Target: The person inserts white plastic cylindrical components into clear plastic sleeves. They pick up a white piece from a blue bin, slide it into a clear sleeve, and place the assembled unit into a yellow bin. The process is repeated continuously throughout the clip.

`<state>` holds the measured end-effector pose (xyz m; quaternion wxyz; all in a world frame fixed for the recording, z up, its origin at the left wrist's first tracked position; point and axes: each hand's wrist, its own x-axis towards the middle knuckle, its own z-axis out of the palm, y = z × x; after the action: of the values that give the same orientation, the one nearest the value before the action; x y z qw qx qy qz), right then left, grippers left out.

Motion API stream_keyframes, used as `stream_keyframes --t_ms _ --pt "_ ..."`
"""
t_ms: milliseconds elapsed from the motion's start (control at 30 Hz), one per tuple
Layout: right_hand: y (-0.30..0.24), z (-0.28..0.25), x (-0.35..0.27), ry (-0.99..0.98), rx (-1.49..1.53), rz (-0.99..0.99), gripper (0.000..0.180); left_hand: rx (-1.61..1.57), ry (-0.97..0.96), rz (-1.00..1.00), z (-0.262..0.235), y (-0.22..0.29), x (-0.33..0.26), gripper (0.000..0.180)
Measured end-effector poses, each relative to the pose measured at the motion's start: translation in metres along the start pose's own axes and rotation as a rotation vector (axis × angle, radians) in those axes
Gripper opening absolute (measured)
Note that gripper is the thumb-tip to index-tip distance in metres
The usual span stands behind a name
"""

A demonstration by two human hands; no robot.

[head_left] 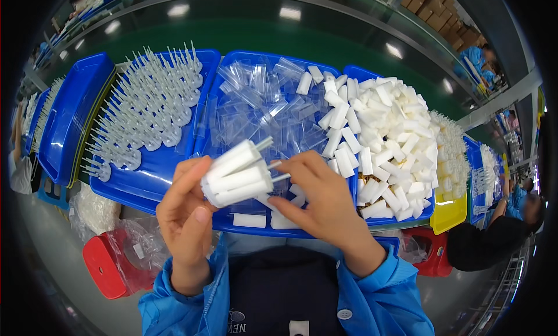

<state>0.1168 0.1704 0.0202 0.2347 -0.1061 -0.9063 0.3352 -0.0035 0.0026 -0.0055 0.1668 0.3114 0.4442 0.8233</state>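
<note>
**Bundle of capped sticks held over the middle tray**

Landmark: middle blue tray (224, 220), directly ahead of the person, filled with clear plastic sleeves (256, 103).

- Left hand (185, 220): fingers curled around the butt end of a bundle of white foam-capped sticks (235, 173); thumb pressed on the near side. Firm grasp, several pieces together.
- Right hand (325, 205): fingertips pinched at the thin stems (278, 170) that stick out of the bundle's far end. Whether it grips one stem alone or also a clear sleeve, I cannot tell; the clear film is lost against the tray contents.
- Bundle position: above the near edge of the middle tray, between the two hands. Long axis runs roughly left-to-right, tilted up toward the right; fat white ends at the left palm, stems pointing at the right fingers. The right hand is the one nearer the stem tips; the left is nearer the foam ends.
- Left of the middle tray: tray of white pronged sticks (151, 109) lying in rows.
- Right of the middle tray: tray heaped with white foam blocks (389, 138); a few have spilled into the middle tray, and two lie on its near edge below the hands.
- Below the middle tray's left corner: red stool (107, 266) with crumpled clear bags.
</note>
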Motion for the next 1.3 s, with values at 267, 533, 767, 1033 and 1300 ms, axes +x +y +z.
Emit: stream_keyframes --t_ms 267,533,767,1033,1300 --pt "0.02 -0.01 -0.015 0.2 0.47 0.198 0.03 0.043 -0.123 0.126 -0.006 -0.008 -0.001 0.036" --pt "0.022 -0.03 -0.028 0.364 0.842 0.315 0.025 -0.034 -0.133 0.118 0.002 -0.014 -0.005 0.031" --pt "0.015 -0.031 -0.034 0.344 1.128 0.12 0.027 -0.187 -0.194 -0.036 0.019 -0.006 -0.009 0.037" --pt "0.015 -0.027 -0.043 0.403 1.055 0.105 0.026 0.043 -0.25 -0.069 0.038 -0.002 -0.008 0.039" --pt "0.014 -0.033 -0.046 0.433 0.77 0.1 0.019 0.182 -0.238 -0.018 0.043 -0.008 -0.011 0.039"
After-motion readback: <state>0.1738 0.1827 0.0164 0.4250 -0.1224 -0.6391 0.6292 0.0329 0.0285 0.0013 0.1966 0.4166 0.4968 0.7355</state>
